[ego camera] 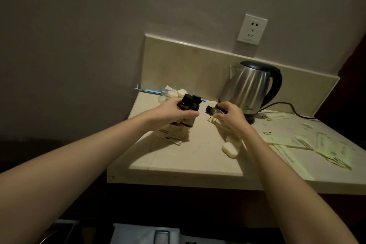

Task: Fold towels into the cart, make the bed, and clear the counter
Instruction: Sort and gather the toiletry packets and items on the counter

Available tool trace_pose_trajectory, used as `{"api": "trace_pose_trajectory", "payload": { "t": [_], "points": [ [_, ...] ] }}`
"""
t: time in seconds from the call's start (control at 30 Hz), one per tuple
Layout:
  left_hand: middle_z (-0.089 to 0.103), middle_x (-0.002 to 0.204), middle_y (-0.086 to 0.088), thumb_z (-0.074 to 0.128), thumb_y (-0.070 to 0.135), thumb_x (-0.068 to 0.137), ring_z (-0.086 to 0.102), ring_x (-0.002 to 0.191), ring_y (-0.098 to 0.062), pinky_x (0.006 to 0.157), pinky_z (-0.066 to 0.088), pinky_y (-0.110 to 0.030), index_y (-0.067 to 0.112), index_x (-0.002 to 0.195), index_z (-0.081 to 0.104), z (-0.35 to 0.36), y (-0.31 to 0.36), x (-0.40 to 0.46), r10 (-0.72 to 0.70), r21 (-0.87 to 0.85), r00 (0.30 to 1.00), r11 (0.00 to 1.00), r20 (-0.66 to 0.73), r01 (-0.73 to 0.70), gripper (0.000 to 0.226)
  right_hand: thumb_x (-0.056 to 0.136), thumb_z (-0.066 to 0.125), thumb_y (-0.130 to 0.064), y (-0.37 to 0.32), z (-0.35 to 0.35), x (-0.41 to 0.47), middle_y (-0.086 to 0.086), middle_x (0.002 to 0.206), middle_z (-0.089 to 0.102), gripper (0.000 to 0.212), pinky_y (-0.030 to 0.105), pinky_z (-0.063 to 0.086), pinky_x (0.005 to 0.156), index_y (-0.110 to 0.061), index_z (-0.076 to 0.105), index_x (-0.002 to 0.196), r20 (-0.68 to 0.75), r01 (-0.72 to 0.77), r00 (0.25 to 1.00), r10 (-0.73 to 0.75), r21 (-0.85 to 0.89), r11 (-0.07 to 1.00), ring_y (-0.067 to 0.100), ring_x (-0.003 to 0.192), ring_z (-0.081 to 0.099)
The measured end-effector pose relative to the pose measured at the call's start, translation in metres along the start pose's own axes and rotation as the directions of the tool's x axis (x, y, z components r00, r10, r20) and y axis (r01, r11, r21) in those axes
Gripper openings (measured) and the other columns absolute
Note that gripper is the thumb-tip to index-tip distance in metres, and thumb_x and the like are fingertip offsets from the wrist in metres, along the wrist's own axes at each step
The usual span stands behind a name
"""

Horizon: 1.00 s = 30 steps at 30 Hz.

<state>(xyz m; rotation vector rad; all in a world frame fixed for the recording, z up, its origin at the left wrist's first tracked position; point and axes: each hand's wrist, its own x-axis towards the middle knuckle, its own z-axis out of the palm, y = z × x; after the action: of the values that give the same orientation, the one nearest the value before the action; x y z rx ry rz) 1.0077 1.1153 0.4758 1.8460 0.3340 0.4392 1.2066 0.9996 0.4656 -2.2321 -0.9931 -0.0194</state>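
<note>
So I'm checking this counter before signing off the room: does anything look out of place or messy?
Yes. Flat paper packets lie scattered at odd angles across the counter right of the kettle, and a white soap bar sits loose near the front.
</note>
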Motion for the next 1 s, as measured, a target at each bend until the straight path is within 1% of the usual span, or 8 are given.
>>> {"api": "trace_pose_trajectory", "payload": {
  "t": [0.17, 0.23, 0.3, 0.37, 0.43, 0.67, 0.8, 1.0],
  "points": [
    [0.067, 0.114, -0.01, 0.072, 0.026, 0.082, 0.06, 0.112, -0.026, 0.101, 0.044, -0.043, 0.012, 0.115, 0.063, -0.006, -0.013, 0.004, 0.002, -0.032, 1.0, 0.999, -0.03, -0.003, 0.037, 0.083, 0.07, -0.017, 0.009, 0.015, 0.018, 0.012, 0.112, 0.065, 0.036, 0.04, 0.048, 0.092, -0.011, 0.063, 0.118, -0.064, -0.023, 0.998, 0.014, -0.139, 0.99, 0.029, 0.106, 0.057],
    [0.068, 0.112, -0.008, 0.072, 0.026, 0.082, 0.061, 0.11, -0.024, 0.099, 0.045, -0.04, 0.013, 0.114, 0.063, -0.007, -0.013, 0.004, 0.006, -0.036, 1.0, 0.999, -0.028, -0.007, 0.036, 0.083, 0.07, -0.02, 0.012, 0.018, 0.019, 0.013, 0.109, 0.065, 0.038, 0.041, 0.047, 0.094, -0.011, 0.063, 0.119, -0.025, -0.05, 0.999, 0.046, -0.193, 0.98, 0.031, 0.108, 0.055],
    [0.068, 0.11, -0.006, 0.07, 0.025, 0.083, 0.063, 0.105, -0.021, 0.084, 0.051, -0.028, 0.012, 0.115, 0.063, -0.006, -0.01, 0.001, 0.012, -0.042, 0.999, 0.999, -0.033, -0.013, 0.035, 0.084, 0.069, -0.022, 0.01, 0.015, 0.016, 0.01, 0.106, 0.066, 0.035, 0.045, 0.048, 0.093, -0.011, 0.064, 0.118, -0.021, -0.068, 0.998, 0.066, -0.181, 0.981, 0.032, 0.109, 0.054],
    [0.068, 0.106, -0.003, 0.069, 0.024, 0.085, 0.063, 0.094, -0.013, 0.064, 0.048, -0.015, 0.011, 0.117, 0.062, -0.008, -0.003, -0.004, 0.012, -0.04, 1.0, 0.999, -0.026, -0.013, 0.035, 0.088, 0.064, -0.02, 0.002, 0.009, 0.01, 0.009, 0.108, 0.066, 0.037, 0.046, 0.048, 0.093, -0.009, 0.061, 0.123, -0.049, -0.049, 0.998, 0.042, -0.136, 0.99, 0.031, 0.11, 0.054],
    [0.067, 0.105, -0.004, 0.068, 0.024, 0.086, 0.062, 0.089, -0.01, 0.058, 0.046, -0.012, 0.011, 0.118, 0.06, -0.011, 0.004, -0.012, 0.006, -0.052, 1.0, 0.999, -0.021, -0.007, 0.036, 0.09, 0.061, -0.017, -0.008, 0.002, -0.003, 0.011, 0.111, 0.065, 0.038, 0.044, 0.048, 0.093, -0.006, 0.058, 0.126, -0.068, -0.016, 0.998, 0.01, -0.083, 0.996, 0.03, 0.107, 0.057],
    [0.064, 0.086, 0.003, 0.066, 0.021, 0.088, 0.061, 0.076, -0.008, 0.065, 0.05, -0.02, 0.017, 0.1, 0.061, -0.029, 0.031, -0.072, -0.011, -0.06, 1.0, 0.998, -0.014, 0.01, 0.013, 0.083, 0.066, -0.006, -0.073, -0.018, -0.071, 0.008, 0.105, 0.065, 0.047, 0.04, 0.054, 0.086, -0.009, 0.056, 0.128, -0.052, 0.073, 0.996, -0.069, 0.078, 0.994, 0.018, 0.087, 0.062],
    [0.066, 0.098, -0.007, 0.067, 0.024, 0.087, 0.063, 0.086, -0.017, 0.074, 0.05, -0.027, 0.009, 0.112, 0.06, -0.046, 0.042, -0.135, -0.049, -0.041, 0.998, 0.998, -0.028, 0.048, 0.029, 0.084, 0.065, -0.004, -0.132, -0.017, -0.13, -0.002, 0.09, 0.061, 0.032, 0.01, 0.048, 0.059, -0.01, 0.061, 0.115, 0.019, 0.119, 0.992, -0.126, 0.224, 0.967, 0.005, 0.07, 0.057],
    [0.066, 0.113, -0.009, 0.066, 0.024, 0.088, 0.063, 0.094, -0.013, 0.072, 0.051, -0.019, 0.012, 0.122, 0.059, -0.092, 0.044, -0.256, -0.063, -0.019, 0.997, 0.998, -0.048, 0.062, 0.037, 0.084, 0.066, -0.006, -0.212, 0.011, -0.227, -0.002, 0.099, 0.06, 0.03, 0.016, 0.05, 0.065, -0.015, 0.059, 0.111, 0.129, 0.125, 0.975, -0.183, 0.364, 0.923, 0.008, 0.073, 0.059]
  ]
}}
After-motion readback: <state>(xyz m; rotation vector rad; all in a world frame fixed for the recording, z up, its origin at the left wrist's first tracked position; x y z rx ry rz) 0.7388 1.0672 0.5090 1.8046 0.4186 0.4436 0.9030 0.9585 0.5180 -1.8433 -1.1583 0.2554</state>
